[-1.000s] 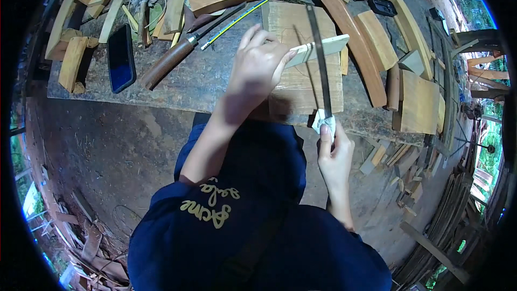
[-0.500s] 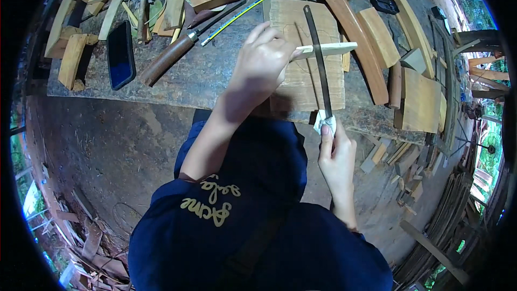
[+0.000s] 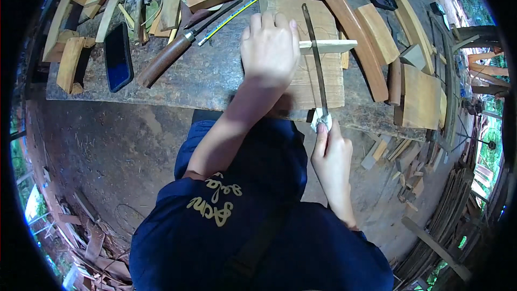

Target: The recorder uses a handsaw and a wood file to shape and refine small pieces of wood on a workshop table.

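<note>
The wooden strip (image 3: 335,46) sat over the desk (image 3: 210,83) in the closed grip of the left hand (image 3: 269,48), crossed by the file (image 3: 318,70) clasped in the right hand (image 3: 333,153), so steady bracing and level, even strokes seemed wisest.

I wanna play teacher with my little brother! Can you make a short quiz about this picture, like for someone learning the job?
1. True or false: the long dark tool crosses the pale wood strip.
2. What does the right hand hold?
A) the pencil
B) the dark tool's end with a white wrap
C) the fluffy grey brush
3. Fill in: the phone lies to the ____ of the wooden-handled tool.

Key: 1. True. 2. B. 3. Left.
</note>
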Tool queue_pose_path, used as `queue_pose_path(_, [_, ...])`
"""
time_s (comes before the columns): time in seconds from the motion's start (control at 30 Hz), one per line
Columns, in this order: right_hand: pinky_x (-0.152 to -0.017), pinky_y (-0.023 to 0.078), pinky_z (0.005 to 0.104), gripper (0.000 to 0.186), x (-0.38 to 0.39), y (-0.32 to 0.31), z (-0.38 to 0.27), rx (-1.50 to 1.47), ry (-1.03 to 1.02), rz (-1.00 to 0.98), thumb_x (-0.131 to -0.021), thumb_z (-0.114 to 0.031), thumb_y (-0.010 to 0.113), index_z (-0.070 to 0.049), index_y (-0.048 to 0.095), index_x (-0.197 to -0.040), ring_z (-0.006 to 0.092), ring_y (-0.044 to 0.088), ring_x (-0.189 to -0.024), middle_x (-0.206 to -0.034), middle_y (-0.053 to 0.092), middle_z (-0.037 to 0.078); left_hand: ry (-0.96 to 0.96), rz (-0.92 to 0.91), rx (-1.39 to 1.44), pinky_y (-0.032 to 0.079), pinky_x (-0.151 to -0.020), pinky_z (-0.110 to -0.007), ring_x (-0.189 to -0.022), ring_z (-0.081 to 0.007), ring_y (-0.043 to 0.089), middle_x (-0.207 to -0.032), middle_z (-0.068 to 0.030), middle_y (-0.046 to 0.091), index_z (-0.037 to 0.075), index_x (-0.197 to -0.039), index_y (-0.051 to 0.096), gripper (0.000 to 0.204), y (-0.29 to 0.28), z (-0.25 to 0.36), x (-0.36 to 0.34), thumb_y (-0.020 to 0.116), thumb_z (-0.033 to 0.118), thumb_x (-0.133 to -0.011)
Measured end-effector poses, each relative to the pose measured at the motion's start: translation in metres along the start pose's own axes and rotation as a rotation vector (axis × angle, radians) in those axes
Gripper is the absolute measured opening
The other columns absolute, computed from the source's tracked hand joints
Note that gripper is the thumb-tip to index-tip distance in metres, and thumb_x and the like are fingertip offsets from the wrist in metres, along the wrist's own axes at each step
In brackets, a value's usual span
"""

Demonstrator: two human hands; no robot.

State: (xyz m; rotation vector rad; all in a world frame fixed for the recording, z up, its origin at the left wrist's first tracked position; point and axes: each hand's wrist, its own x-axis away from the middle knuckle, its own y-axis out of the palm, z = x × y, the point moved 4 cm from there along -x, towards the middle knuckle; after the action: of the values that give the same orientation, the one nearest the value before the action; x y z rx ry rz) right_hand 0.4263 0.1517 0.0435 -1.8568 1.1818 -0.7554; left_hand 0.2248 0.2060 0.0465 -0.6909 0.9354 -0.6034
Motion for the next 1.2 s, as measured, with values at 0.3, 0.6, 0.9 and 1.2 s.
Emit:
queue_pose_path(0.3, [-0.055, 0.048, 0.0553, 0.02, -0.02, -0.012, 0.001, -0.048, -0.033, 0.098, -0.096, -0.018, 0.053, 0.0, 0.062, -0.095, 0.0485, 0.06, -0.059, -0.064, 0.06, 0.028, 0.296, -0.064, 0.178, 0.047, -0.076, -0.042, -0.084, -0.0303, 0.059, -0.083, -0.0116, 0.061, 0.004, -0.092, 0.065, 0.016, -0.008, 0.001, 0.006, 0.066, 0.018, -0.085])
queue_pose_path(0.6, [-0.058, 0.05, 0.0574, 0.022, -0.012, -0.012, -0.001, 0.007, -0.003, -0.032, -0.095, -0.02, 0.054, 0.0, 0.061, -0.095, 0.0479, 0.063, -0.061, -0.062, 0.061, 0.027, 0.314, -0.049, 0.275, 0.048, -0.069, -0.041, -0.079, -0.0285, 0.061, -0.078, -0.0099, 0.06, 0.005, -0.088, 0.063, 0.009, -0.009, -0.004, 0.005, 0.066, 0.007, -0.08])
queue_pose_path(0.9, [-0.06, 0.05, 0.0578, 0.022, -0.033, -0.01, -0.011, -0.011, -0.006, 0.017, -0.095, -0.019, 0.053, 0.001, 0.062, -0.092, 0.0477, 0.063, -0.064, -0.065, 0.061, 0.029, 0.383, -0.125, 0.254, 0.05, -0.073, -0.039, -0.085, -0.0283, 0.062, -0.086, -0.0089, 0.063, 0.004, -0.092, 0.061, 0.018, -0.003, -0.012, -0.013, 0.064, 0.002, -0.074])
queue_pose_path(1.2, [-0.058, 0.049, 0.0569, 0.026, -0.015, -0.021, -0.018, 0.009, -0.006, -0.009, -0.096, -0.019, 0.051, 0.002, 0.062, -0.086, 0.0481, 0.062, -0.062, -0.063, 0.061, 0.028, 0.416, -0.091, 0.255, 0.048, -0.064, -0.041, -0.079, -0.0273, 0.061, -0.08, -0.0091, 0.06, 0.004, -0.093, 0.063, 0.015, -0.007, -0.008, 0.008, 0.067, 0.006, -0.078])
